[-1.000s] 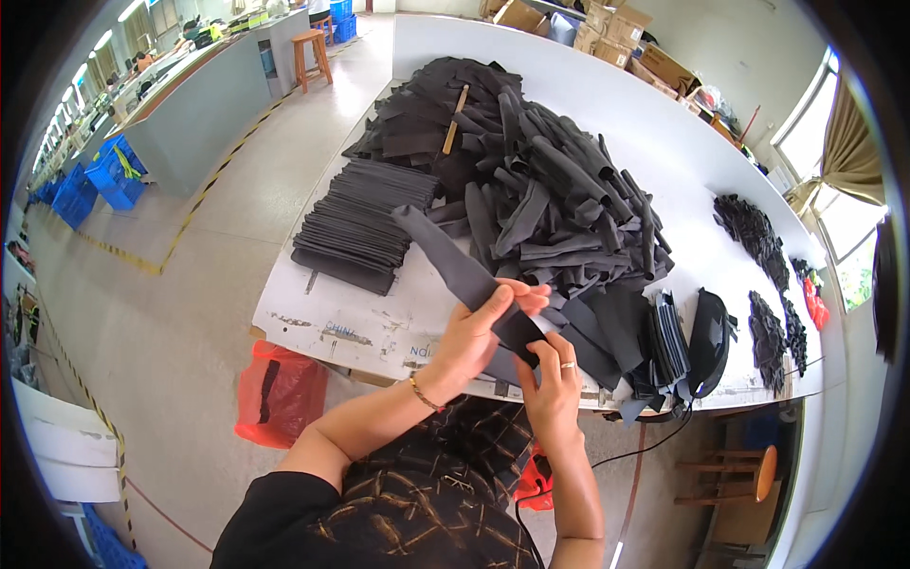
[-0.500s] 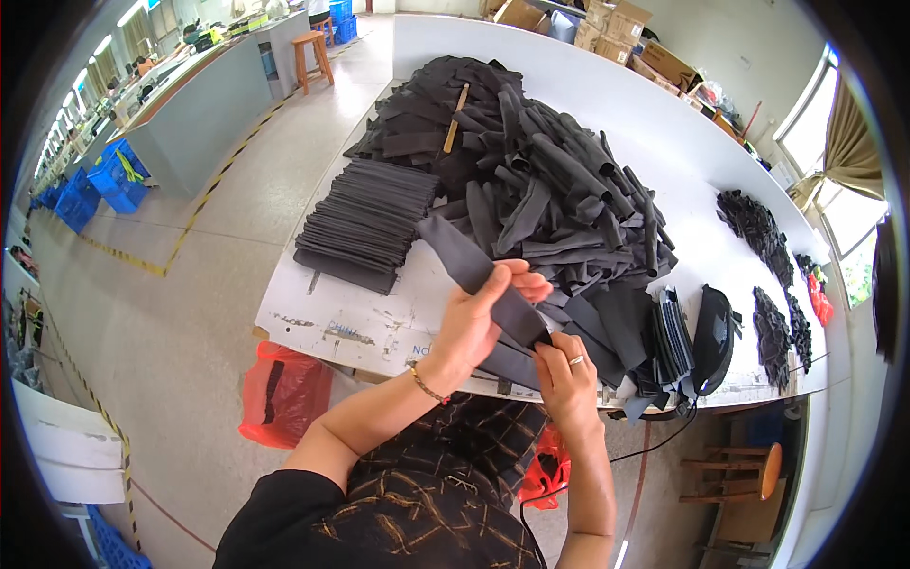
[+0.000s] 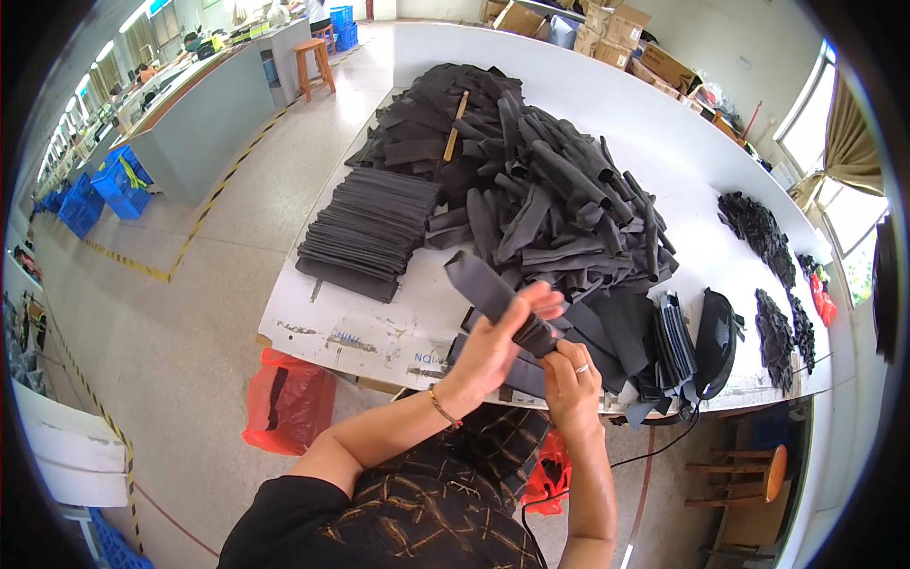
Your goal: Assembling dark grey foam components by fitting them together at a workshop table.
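A dark grey-black fabric strip [image 3: 482,287] is held up over the near edge of the table, its far end sticking out freely. My left hand [image 3: 493,356] has the strip between its thumb and fingers, the fingers themselves stretched and slightly blurred. At the near end, my right hand [image 3: 572,379], with a ring on one finger, pinches the strip closed-fingered. Between both hands the cloth is bunched. Flat dark strips [image 3: 519,375] lie on the table beneath my hands. Left of them sits a neat row of stacked strips [image 3: 370,228].
A large heap of loose dark strips [image 3: 559,190] covers the table's middle, with a wooden stick [image 3: 457,128] on top. To the right stand a bundle of folded pieces [image 3: 671,341] and a black rounded pouch [image 3: 718,341]. A red plastic bag [image 3: 289,403] hangs below the front edge.
The strip's free end has shifted right and down, away from the stacked row. My left hand has slid toward my right hand, and the cloth between them has bunched.
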The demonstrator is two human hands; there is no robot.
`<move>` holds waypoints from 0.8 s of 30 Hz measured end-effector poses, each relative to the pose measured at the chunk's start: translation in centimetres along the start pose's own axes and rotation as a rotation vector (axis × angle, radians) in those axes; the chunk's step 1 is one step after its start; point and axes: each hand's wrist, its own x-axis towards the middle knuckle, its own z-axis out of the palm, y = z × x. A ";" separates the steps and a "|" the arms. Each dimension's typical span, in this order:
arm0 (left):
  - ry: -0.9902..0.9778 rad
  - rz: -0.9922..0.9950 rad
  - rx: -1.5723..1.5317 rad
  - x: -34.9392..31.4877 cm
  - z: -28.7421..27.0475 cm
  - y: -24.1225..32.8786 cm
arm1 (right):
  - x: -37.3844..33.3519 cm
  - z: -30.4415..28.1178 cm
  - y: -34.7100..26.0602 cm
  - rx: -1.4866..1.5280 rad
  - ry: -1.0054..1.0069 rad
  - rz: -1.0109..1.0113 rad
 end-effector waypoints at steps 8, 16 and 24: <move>0.202 0.199 0.246 1.0 -3.7 5.0 | -1.1 -1.1 0.7 -0.125 -0.040 -0.077; 0.095 0.157 0.249 0.4 -1.9 5.9 | -1.5 -1.7 0.8 -0.147 -0.066 -0.065; -0.019 0.140 0.294 0.4 -2.7 6.3 | -1.6 -1.9 0.7 -0.168 -0.080 -0.074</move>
